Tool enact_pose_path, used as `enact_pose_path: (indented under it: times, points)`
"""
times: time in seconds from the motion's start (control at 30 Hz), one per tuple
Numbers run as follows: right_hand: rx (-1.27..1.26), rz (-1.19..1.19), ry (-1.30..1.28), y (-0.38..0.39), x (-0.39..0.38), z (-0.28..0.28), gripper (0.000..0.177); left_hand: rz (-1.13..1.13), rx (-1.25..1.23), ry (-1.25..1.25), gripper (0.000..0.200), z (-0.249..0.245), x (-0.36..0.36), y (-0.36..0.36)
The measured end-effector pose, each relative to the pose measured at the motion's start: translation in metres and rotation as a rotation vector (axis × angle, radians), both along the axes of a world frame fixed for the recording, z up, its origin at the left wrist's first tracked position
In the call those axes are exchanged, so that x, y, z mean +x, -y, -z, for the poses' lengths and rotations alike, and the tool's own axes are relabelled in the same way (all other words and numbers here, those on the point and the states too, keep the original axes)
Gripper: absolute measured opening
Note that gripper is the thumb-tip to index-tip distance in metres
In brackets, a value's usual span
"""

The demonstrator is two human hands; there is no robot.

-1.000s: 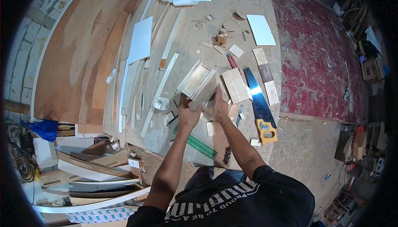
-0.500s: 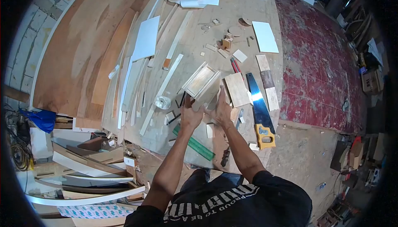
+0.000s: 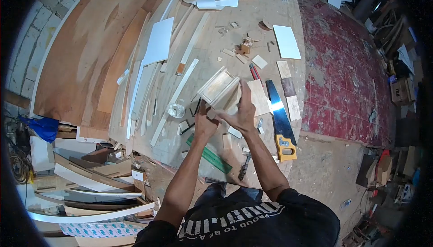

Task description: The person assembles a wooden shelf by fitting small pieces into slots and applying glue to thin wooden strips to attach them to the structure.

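A small, pale wooden box [image 3: 219, 86] with raised edge strips is tilted above the worktable, between my hands. My left hand [image 3: 206, 124] grips its near left corner, fingers partly hidden beneath it. My right hand [image 3: 244, 112] lies along its right side with fingers pointing away from me and the thumb reaching towards my left hand. Just right of that hand is a flat wooden board [image 3: 259, 97]. Beyond it lies a handsaw [image 3: 280, 112] with a yellow handle. A green strip [image 3: 209, 154] rests on the table below my left forearm.
Left of the box are a roll of clear tape [image 3: 177, 110] and long wooden strips [image 3: 175, 102]. A white panel [image 3: 287, 42] and small wood offcuts [image 3: 259, 61] lie farther back. A hammer-like tool [image 3: 244, 168] is near the front edge of the table [image 3: 180, 166].
My right hand has shifted forward and up along the box's right side, its fingers now higher there. The left hand keeps its hold, and the box has hardly moved.
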State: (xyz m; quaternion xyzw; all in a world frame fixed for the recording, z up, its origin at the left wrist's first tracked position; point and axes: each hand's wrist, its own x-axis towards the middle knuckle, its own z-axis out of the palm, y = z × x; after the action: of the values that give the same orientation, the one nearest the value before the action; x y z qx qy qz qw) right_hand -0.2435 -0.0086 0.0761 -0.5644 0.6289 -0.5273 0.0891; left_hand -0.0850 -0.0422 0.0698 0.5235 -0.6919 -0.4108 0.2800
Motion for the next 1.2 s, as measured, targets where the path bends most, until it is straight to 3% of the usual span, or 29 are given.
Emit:
enact_pose_path:
  times: [0.03, 0.43, 0.67, 0.77, 0.87, 0.93, 1.03, 1.2]
  points:
    - [0.038, 0.023, -0.003, 0.003, 0.006, -0.006, 0.121, 0.037, -0.139, -0.061, 0.071, 0.009, 0.001, 0.002]
    - [0.144, 0.082, -0.034, 0.011, 0.02, -0.016, 0.121, -0.029, -0.238, -0.007, 0.063, 0.028, 0.001, 0.005]
    - [0.121, 0.087, 0.007, 0.011, 0.021, -0.013, 0.12, -0.054, -0.13, -0.028, 0.059, 0.026, 0.001, 0.005]
    - [0.131, 0.082, -0.002, 0.01, 0.02, -0.013, 0.118, -0.051, -0.168, 0.0, 0.061, 0.023, 0.002, 0.004]
    - [0.083, 0.069, -0.014, 0.01, 0.019, 0.0, 0.125, -0.039, -0.154, 0.081, 0.075, 0.018, 0.004, 0.003]
    - [0.166, 0.044, 0.007, 0.004, 0.018, 0.006, 0.137, -0.023, -0.059, 0.127, 0.093, 0.018, 0.005, -0.001]
    - [0.245, 0.062, 0.052, 0.0, 0.018, 0.031, 0.146, 0.027, 0.012, 0.115, 0.101, 0.032, 0.014, 0.005]
    - [0.249, 0.07, -0.062, -0.001, 0.017, 0.061, 0.137, 0.017, -0.012, -0.097, 0.096, 0.009, 0.023, 0.002]
